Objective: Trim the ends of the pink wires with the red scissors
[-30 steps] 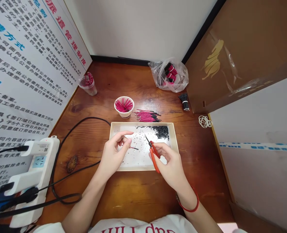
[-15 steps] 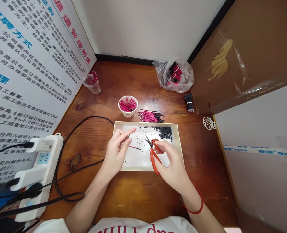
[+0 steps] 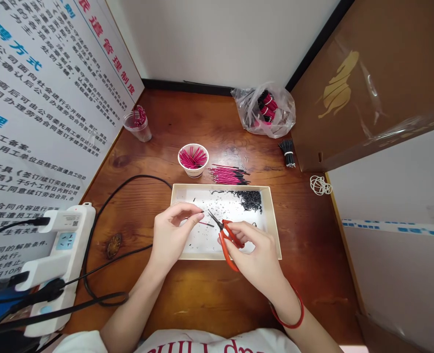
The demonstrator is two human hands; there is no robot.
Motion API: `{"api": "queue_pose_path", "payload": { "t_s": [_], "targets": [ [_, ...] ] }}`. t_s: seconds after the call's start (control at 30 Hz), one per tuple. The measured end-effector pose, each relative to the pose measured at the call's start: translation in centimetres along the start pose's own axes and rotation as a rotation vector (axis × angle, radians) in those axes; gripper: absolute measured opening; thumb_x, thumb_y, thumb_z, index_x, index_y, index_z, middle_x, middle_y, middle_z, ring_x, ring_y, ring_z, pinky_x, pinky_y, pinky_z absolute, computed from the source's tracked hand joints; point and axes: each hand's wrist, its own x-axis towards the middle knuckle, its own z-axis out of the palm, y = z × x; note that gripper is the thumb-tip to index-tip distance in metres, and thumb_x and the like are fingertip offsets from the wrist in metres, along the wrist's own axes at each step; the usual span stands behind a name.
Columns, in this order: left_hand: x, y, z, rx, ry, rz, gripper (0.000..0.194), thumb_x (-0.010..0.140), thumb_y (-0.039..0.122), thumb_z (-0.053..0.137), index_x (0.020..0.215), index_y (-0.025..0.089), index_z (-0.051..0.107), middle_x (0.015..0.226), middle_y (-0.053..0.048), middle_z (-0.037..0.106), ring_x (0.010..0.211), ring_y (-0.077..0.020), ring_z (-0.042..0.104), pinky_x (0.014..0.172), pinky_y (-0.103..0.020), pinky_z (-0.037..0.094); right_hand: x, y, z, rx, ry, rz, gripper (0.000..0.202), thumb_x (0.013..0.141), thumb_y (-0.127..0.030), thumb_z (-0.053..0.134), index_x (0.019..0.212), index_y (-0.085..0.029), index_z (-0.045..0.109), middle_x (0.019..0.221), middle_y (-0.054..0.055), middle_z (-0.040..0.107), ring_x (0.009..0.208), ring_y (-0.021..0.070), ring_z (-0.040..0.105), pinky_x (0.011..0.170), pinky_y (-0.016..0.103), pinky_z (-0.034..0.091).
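Both forearms (image 3: 138, 300) angle inward, the left grip (image 3: 173, 230) closed in a pinch, the right grip (image 3: 258, 251) loosely curled.

this looked like a small makeshift workshop corner, boxed in on a wooden table (image 3: 187, 299). a pale wall (image 3: 209, 44) stood behind, a brown panel (image 3: 382, 63) with a gold emblem on the right, and on the left a board (image 3: 73, 113) printed with chinese staff rules, which lent a touch of office. bench work showed in the red-handled cutters (image 3: 225, 249), the shallow box (image 3: 273, 220) holding black scraps (image 3: 251, 200), the cup (image 3: 193, 172) of red wires, the tied black bundle (image 3: 287, 152) and the loaded power strip (image 3: 66, 241).
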Motion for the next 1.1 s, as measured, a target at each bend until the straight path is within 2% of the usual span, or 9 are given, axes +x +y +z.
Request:
{"api": "queue_pose_path", "payload": {
  "t_s": [0.4, 1.1],
  "targets": [
    [-0.02, 0.21, -0.17, -0.011, -0.027, -0.014, 0.002, 0.071, 0.02, 0.075, 0.07, 0.019, 0.074, 0.072, -0.003, 0.075, 0.07, -0.0185, 0.071, 0.068, -0.029, 0.061, 0.07, 0.02, 0.45, 0.017, -0.01, 0.004, 0.013, 0.079, -0.017, 0.061, 0.083, -0.021, 0.073, 0.065, 0.0, 0.067, 0.054, 0.0134, 0.056, 0.052, 0.026, 0.05],
    [-0.01, 0.38, -0.08, -0.068, -0.011, -0.003, 0.004, 0.067, 0.016, 0.076, 0.066, 0.02, 0.075, 0.068, -0.001, 0.074, 0.067, -0.016, 0.07, 0.065, -0.025, 0.06, -0.11, 0.05, 0.38, 0.048, -0.027, 0.017, 0.012, 0.079, -0.016, 0.062, 0.082, -0.019, 0.074, 0.064, 0.0, 0.065, 0.054, 0.0125, 0.052, 0.051, 0.024, 0.047]
  ]
}}
